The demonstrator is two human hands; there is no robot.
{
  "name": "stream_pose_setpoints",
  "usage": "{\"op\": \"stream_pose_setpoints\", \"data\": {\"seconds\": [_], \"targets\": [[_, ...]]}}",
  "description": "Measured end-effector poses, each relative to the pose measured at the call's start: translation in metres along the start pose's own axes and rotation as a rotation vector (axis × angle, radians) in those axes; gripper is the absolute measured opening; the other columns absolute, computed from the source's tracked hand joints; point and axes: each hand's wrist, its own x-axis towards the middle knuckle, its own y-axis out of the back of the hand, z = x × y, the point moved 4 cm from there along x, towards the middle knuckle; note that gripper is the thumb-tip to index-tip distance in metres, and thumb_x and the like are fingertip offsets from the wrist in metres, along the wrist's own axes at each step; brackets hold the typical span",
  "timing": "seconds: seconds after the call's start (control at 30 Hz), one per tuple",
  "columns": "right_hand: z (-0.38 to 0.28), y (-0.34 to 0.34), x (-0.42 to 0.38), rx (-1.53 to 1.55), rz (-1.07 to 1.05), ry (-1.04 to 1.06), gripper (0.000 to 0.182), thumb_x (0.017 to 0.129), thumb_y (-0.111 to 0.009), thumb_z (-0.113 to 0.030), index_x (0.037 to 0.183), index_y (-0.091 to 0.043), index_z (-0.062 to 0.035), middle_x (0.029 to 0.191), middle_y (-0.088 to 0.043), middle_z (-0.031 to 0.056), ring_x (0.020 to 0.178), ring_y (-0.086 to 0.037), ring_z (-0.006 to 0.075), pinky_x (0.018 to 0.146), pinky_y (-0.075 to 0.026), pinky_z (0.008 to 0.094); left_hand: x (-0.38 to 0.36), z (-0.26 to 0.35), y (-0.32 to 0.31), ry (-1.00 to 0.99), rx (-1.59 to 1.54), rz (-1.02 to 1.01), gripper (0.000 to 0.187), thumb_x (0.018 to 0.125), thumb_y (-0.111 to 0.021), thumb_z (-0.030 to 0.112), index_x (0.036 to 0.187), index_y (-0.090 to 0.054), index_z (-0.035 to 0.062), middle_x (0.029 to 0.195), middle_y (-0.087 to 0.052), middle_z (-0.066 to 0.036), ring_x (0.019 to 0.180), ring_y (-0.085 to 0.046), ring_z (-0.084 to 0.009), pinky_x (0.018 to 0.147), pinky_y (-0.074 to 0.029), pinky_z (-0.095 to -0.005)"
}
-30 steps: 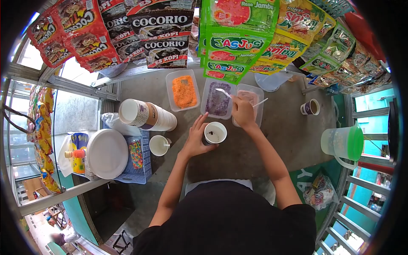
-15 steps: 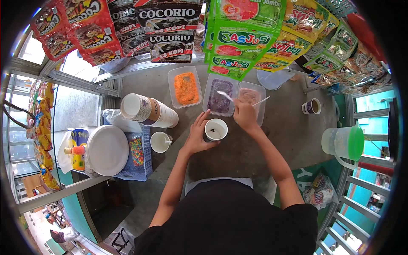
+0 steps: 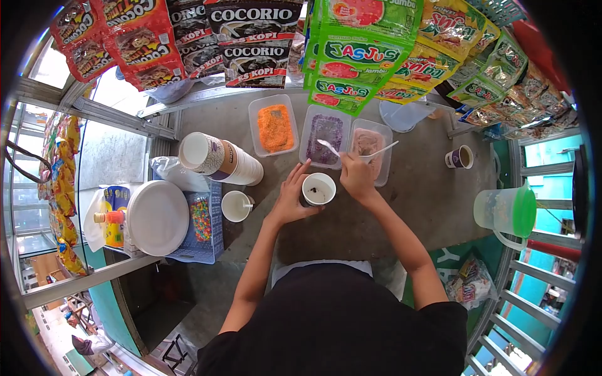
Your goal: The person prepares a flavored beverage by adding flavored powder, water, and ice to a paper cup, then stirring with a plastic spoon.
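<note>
My left hand (image 3: 293, 199) is wrapped round the left side of a paper cup (image 3: 318, 189), which has white stuff with dark specks inside. Pinched in my right hand (image 3: 357, 175) is a white plastic spoon (image 3: 328, 147), its bowl over the tub of purple granules (image 3: 325, 135). Just beyond that hand sits a tub of pale brown powder (image 3: 370, 141) with a second white utensil (image 3: 385, 149) in it. A tub of orange granules (image 3: 274, 128) stands to the left. Left of my left hand is another cup (image 3: 237, 207) with a white utensil inside.
Stacked paper cups (image 3: 222, 160) lie on the left, near a blue basket (image 3: 214, 235) and white lids (image 3: 158, 218). Sachets (image 3: 360, 53) hang overhead. On the right are a small cup (image 3: 459, 157) and a green-lidded pitcher (image 3: 508, 210). A person (image 3: 94, 343) shows at lower left.
My right hand has shifted slightly down and left, nearer the cup, and the spoon has moved with it. My left hand stays round the cup.
</note>
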Motion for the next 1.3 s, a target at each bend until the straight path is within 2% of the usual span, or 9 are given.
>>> {"op": "stream_pose_setpoints", "data": {"seconds": [0.23, 0.4, 0.5, 0.7, 0.83, 0.9, 1.03, 1.17, 1.3], "targets": [[0.013, 0.007, 0.02, 0.088, 0.175, 0.06, 0.028, 0.085, -0.052, -0.005, 0.11, -0.065, -0.0032, 0.092, -0.063, 0.0184, 0.083, -0.063, 0.0402, 0.073, -0.05, 0.0503, 0.001, 0.001, -0.001, 0.004, 0.008, -0.016, 0.079, 0.06, -0.084, 0.037, 0.128, -0.052, 0.0115, 0.158, -0.024, -0.01, 0.146, -0.02, -0.0347, 0.11, -0.026, -0.057], [-0.001, 0.007, 0.013, -0.005, -0.045, 0.086, 0.029, 0.084, -0.053, -0.005, 0.11, -0.066, -0.0037, 0.093, -0.063, 0.0169, 0.083, -0.064, 0.0386, 0.072, -0.051, 0.048, 0.001, -0.003, -0.002, -0.005, -0.017, -0.014, 0.08, 0.06, -0.084, 0.036, 0.128, -0.052, 0.0119, 0.158, -0.024, -0.009, 0.146, -0.02, -0.0351, 0.11, -0.025, -0.0568], [-0.002, 0.012, 0.01, -0.035, -0.079, 0.116, 0.029, 0.084, -0.053, -0.006, 0.11, -0.066, -0.005, 0.094, -0.063, 0.0166, 0.084, -0.064, 0.0378, 0.072, -0.051, 0.0476, 0.001, -0.002, -0.002, -0.012, -0.02, -0.012, 0.079, 0.06, -0.084, 0.036, 0.128, -0.052, 0.0112, 0.158, -0.024, -0.01, 0.146, -0.02, -0.0357, 0.11, -0.025, -0.0565], [0.016, 0.02, 0.021, 0.045, 0.07, 0.039, 0.027, 0.085, -0.053, -0.007, 0.107, -0.067, -0.0061, 0.095, -0.065, 0.0175, 0.085, -0.064, 0.0391, 0.073, -0.051, 0.0481, 0.002, 0.0, -0.001, -0.025, -0.022, -0.012, 0.078, 0.061, -0.084, 0.037, 0.127, -0.052, 0.0106, 0.158, -0.024, -0.012, 0.145, -0.021, -0.0362, 0.111, -0.025, -0.0552], [0.017, 0.01, 0.016, 0.071, 0.001, 0.023, 0.027, 0.085, -0.053, -0.007, 0.108, -0.067, -0.0059, 0.095, -0.066, 0.018, 0.087, -0.064, 0.0397, 0.074, -0.051, 0.0481, 0.002, -0.001, -0.001, -0.014, -0.046, -0.023, 0.077, 0.061, -0.084, 0.036, 0.126, -0.053, 0.0105, 0.158, -0.023, -0.012, 0.145, -0.023, -0.0347, 0.11, -0.027, -0.0537], [0.013, 0.009, 0.011, 0.125, 0.027, 0.071, 0.023, 0.084, -0.055, -0.004, 0.102, -0.07, -0.0017, 0.085, -0.064, 0.0198, 0.079, -0.063, 0.039, 0.068, -0.047, 0.0452, 0.001, -0.001, -0.001, -0.006, -0.062, -0.027, 0.077, 0.06, -0.084, 0.035, 0.126, -0.053, 0.0104, 0.158, -0.023, -0.013, 0.145, -0.024, -0.0344, 0.109, -0.027, -0.0534], [0.017, 0.016, 0.011, 0.189, 0.076, 0.091, 0.022, 0.084, -0.055, -0.005, 0.101, -0.07, -0.0005, 0.086, -0.064, 0.0204, 0.079, -0.063, 0.0388, 0.068, -0.047, 0.0445, 0.0, 0.006, -0.003, -0.015, -0.076, 0.016, 0.075, 0.057, -0.085, 0.03, 0.123, -0.056, 0.0093, 0.159, -0.016, -0.019, 0.141, -0.03, -0.0391, 0.107, -0.034, -0.0511], [0.024, 0.018, 0.014, 0.158, 0.041, -0.005, 0.021, 0.084, -0.056, -0.004, 0.099, -0.07, 0.0014, 0.085, -0.065, 0.0212, 0.078, -0.063, 0.0386, 0.069, -0.048, 0.0438, 0.0, 0.009, -0.002, -0.063, -0.037, 0.068, 0.073, 0.056, -0.086, 0.026, 0.121, -0.057, 0.0079, 0.158, -0.009, -0.025, 0.138, -0.034, -0.0436, 0.105, -0.038, -0.0499], [0.018, 0.014, 0.014, 0.145, 0.05, 0.084, 0.02, 0.083, -0.058, -0.004, 0.098, -0.07, 0.0019, 0.082, -0.065, 0.0216, 0.077, -0.064, 0.0385, 0.068, -0.048, 0.0432, 0.0, 0.009, -0.005, -0.064, -0.041, 0.095, 0.073, 0.057, -0.086, 0.026, 0.122, -0.057, 0.0077, 0.158, -0.005, -0.026, 0.139, -0.031, -0.0453, 0.108, -0.035, -0.0502]]}}
